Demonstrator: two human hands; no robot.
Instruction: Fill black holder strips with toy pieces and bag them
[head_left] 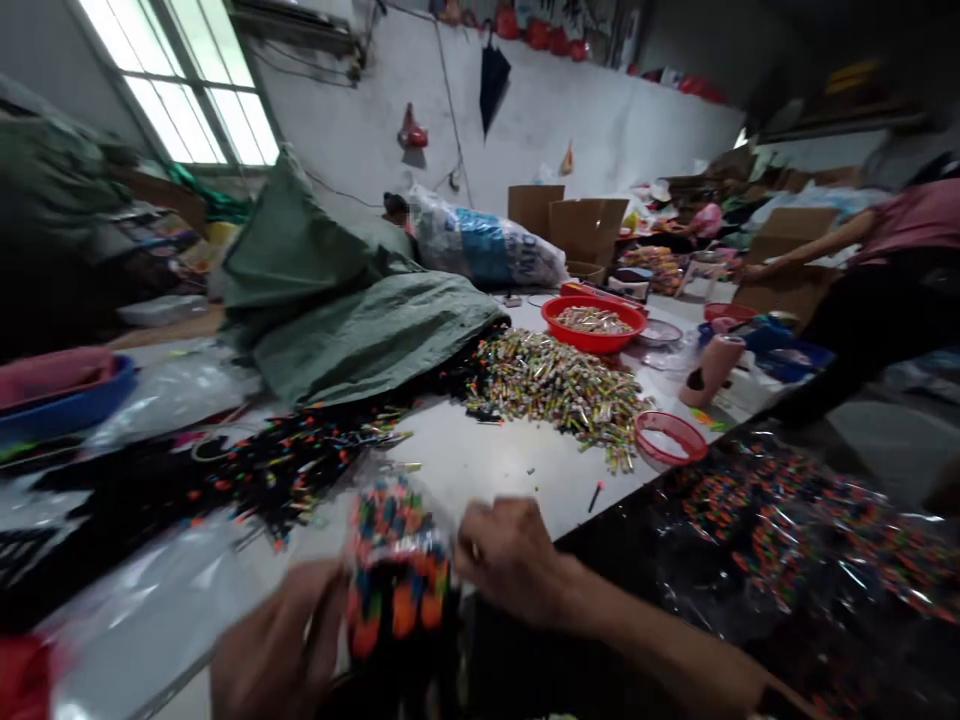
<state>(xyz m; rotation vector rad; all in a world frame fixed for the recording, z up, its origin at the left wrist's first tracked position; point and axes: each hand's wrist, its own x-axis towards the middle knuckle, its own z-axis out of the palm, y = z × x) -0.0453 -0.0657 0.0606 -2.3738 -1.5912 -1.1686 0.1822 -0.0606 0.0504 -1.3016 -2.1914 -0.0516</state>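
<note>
Near the lower edge of the head view, between two bare hands, is a clear plastic bag of small black, orange, blue and pink pieces. The left hand, blurred, is partly closed at the bag's left edge, thumb and fingers bent around the plastic. The right hand is curled nearly into a fist at the bag's upper right edge; whether it grips the plastic cannot be told.

Beyond the hands lies a white tabletop. A heap of small yellowish, shiny tubes is spread across its far part. Just behind the heap, a round red plastic basin contains similar pieces. A small red-rimmed bowl with white contents rests at the heap's right side, near a pink cylinder.

To the left, loose black sticks with orange and green ends are scattered beside a draped dark green tarpaulin. At lower left lies a stack of clear plastic sheeting. On the right, transparent bags of orange-tipped pieces lie on a dark surface. Behind them, a person in a pink top leans with one arm extended toward an open brown cardboard box.
</note>
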